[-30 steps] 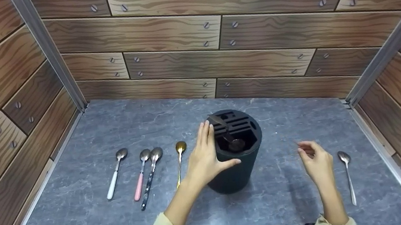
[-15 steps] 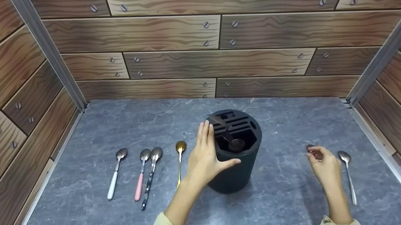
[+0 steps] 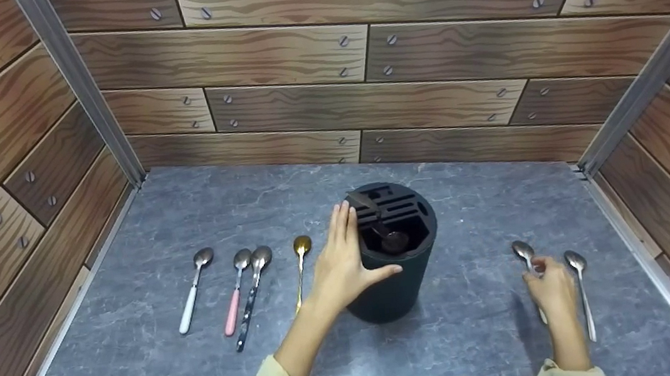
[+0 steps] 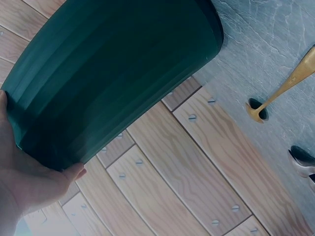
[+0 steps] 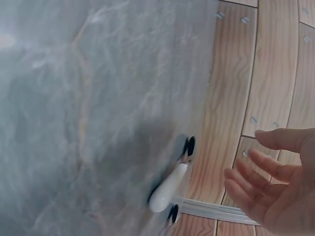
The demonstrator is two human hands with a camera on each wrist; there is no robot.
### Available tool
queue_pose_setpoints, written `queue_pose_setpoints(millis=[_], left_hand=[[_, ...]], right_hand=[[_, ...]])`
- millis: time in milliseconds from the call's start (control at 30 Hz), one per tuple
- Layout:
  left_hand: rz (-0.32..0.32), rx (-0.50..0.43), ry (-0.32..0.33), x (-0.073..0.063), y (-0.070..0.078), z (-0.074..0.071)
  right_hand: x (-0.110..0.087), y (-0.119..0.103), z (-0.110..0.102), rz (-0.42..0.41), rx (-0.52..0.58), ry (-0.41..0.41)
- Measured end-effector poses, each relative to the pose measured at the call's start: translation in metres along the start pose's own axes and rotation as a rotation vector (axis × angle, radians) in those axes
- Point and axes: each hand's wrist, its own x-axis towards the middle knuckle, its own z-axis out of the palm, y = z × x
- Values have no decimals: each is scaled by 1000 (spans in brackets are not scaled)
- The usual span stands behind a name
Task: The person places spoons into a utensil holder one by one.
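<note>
In the head view, your left hand [image 3: 339, 276] rests ungripped, straight-fingered, against the left side of the dark holder [image 3: 386, 289] mid-counter; your right hand [image 3: 553, 289] is by a light-handled spoon [image 3: 523, 248] at right. In the left wrist view, a gold spoon [image 4: 283, 91] lies apart from the holder. In the right wrist view, your right fingers [image 5: 268, 169] are released, clear of the light-handled spoon on the counter [image 5: 118, 88].

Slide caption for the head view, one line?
Left hand on the holder, right hand over a spoon; five more spoons lie on the table.
</note>
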Motion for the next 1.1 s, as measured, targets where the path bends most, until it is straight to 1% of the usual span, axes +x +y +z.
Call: queue_pose_setpoints(millis=[133, 267, 367, 467, 567, 833, 1100], left_hand=[[-2, -2, -4, 0, 0, 0], [-3, 0, -7, 1, -1, 0], [-3, 1, -7, 1, -1, -1], [3, 3, -1, 1, -2, 0], [7, 7, 1, 1, -2, 0], [12, 28, -2, 2, -2, 0], [11, 15, -2, 2, -1, 0]], right_hand=[[2, 7, 1, 83, -53, -110], [5, 13, 2, 164, -95, -164], [8, 18, 3, 197, -123, -198], [11, 23, 4, 198, -155, -231], [13, 27, 5, 189, -176, -248], [20, 31, 8, 183, -180, -237], [23, 34, 7, 183, -203, -238]])
